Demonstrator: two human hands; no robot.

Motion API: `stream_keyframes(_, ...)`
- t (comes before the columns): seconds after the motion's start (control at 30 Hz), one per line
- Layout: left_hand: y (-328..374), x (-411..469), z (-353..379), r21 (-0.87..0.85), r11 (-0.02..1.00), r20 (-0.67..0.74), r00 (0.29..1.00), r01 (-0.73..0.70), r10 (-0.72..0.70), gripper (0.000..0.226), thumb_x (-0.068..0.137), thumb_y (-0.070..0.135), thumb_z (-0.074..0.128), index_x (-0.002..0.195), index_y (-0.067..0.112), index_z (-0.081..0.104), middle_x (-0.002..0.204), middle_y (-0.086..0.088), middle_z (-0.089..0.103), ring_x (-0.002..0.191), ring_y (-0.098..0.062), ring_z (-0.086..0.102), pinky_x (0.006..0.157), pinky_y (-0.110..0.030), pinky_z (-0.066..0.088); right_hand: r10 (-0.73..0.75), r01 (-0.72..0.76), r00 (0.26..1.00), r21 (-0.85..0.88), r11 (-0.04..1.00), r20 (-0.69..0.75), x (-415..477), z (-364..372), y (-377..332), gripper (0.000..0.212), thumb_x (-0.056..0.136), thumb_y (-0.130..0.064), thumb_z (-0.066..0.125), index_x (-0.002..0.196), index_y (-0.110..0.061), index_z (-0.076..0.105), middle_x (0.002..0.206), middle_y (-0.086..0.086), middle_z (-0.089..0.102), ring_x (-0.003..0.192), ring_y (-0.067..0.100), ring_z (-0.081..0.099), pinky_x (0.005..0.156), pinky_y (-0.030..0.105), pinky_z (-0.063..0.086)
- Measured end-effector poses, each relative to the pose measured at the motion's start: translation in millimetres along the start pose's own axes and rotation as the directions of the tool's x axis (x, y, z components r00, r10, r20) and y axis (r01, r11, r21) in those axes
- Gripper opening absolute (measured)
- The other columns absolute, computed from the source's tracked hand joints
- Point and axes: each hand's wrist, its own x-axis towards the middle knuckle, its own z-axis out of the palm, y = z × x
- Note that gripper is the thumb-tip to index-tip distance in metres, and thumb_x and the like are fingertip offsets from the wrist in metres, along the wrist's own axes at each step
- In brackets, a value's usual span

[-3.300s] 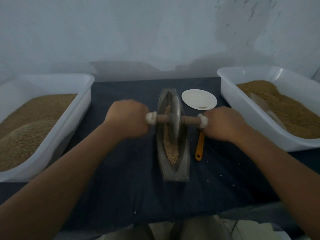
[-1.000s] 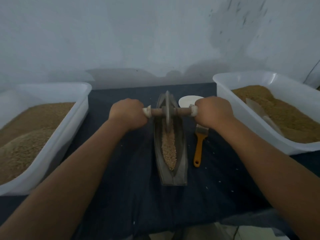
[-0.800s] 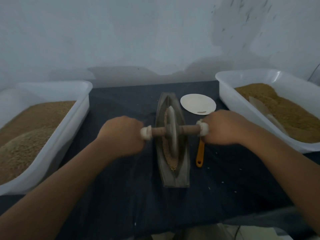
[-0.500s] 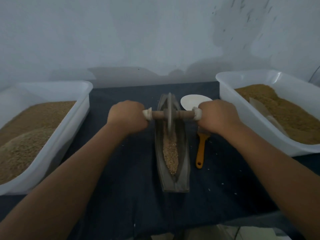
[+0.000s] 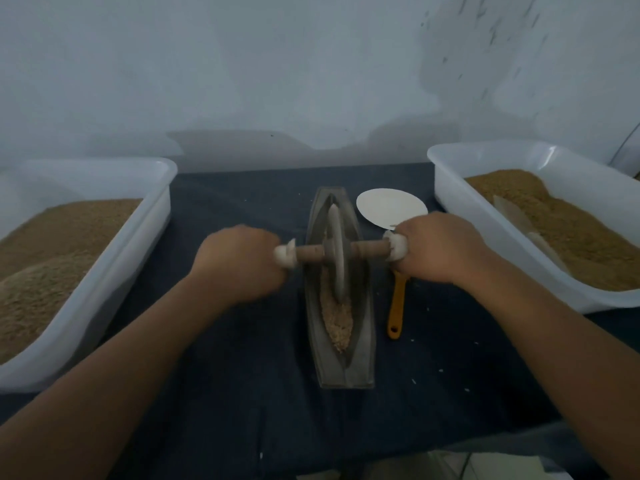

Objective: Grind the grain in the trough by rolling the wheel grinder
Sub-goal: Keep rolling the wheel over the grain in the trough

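- grain (image 5: 337, 320) lay in a tan strip along the groove of the trough (image 5: 363, 362), which sat lengthwise at the middle of the tabletop (image 5: 242, 393), its near end toward the front edge.
- wheel grinder (image 5: 335, 252) stood upright in the groove about mid-trough; half a second earlier it had been at the far end, so it had rolled back toward the person.
- that change read as the return half of a stroke; the grain heaped at the near tip looked not yet passed over on this pull, so the grinding seemed to be mid-cycle and not done.
- left hand (image 5: 239, 265) was curled round the left end of the axle, only the white knob showing beside it; the hand was motion-blurred.
- right hand (image 5: 440, 247) was wrapped the same way round the right end, knuckles up.
- open room: the groove ahead of the wheel ran free to the near tip, and bare cloth lay on both sides of the trough.
- an orange-handled brush (image 5: 396, 306) lay just beside the trough's right wall, partly under the right hand, and a white disc (image 5: 388, 206) sat near the far end.
- left tub (image 5: 121, 265) and right tub (image 5: 457, 192), both holding tan meal, stood at the left and right edges; the right hand passed near the right tub's wall, so that side seemed the tighter one.
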Motion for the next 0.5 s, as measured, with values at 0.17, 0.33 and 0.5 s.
stream_keyframes(0.17, 9.4, 61.9, -21.3, 0.041, 0.999, 0.076, 0.997, 0.005, -0.008, 0.038, 0.088, 0.057, 0.054, 0.071, 0.023, 0.059, 0.076, 0.004, 0.061, 0.073, -0.025, 0.063, 0.067, -0.034, 0.05, 0.14, -0.141, 0.986, -0.007, 0.99, -0.087, 35.7, 3.8, -1.5, 0.046, 0.103, -0.053, 0.043, 0.074, -0.023, 0.063, 0.072, -0.002, 0.064, 0.066, 0.017, 0.061, 0.066, 0.037, 0.055)
stream_keyframes(0.33, 5.1, -1.5, -19.4, 0.083, 0.989, 0.019, 0.992, -0.125, 0.123, 0.028, 0.079, 0.054, 0.056, 0.067, 0.028, 0.055, 0.063, 0.011, 0.055, 0.058, -0.012, 0.054, 0.052, -0.026, 0.037, -0.008, 0.0, 0.987, 0.047, 0.999, 0.161, -7.7, 7.3, 9.7, 0.023, 0.081, -0.054, 0.06, 0.075, -0.033, 0.066, 0.069, -0.008, 0.067, 0.063, 0.005, 0.063, 0.059, 0.031, 0.053)
stream_keyframes(0.5, -5.0, -29.3, -8.1, -0.012, 0.993, 0.007, 0.993, -0.117, 0.117, 0.031, 0.074, 0.058, 0.054, 0.062, 0.03, 0.052, 0.055, 0.013, 0.052, 0.05, -0.007, 0.05, 0.047, -0.023, 0.031, -0.072, 0.066, 0.995, 0.1, 0.993, 0.063, -34.2, 6.5, 8.2, 0.04, 0.07, -0.072, 0.048, 0.076, -0.037, 0.065, 0.067, -0.012, 0.066, 0.059, 0.005, 0.063, 0.056, 0.031, 0.052)
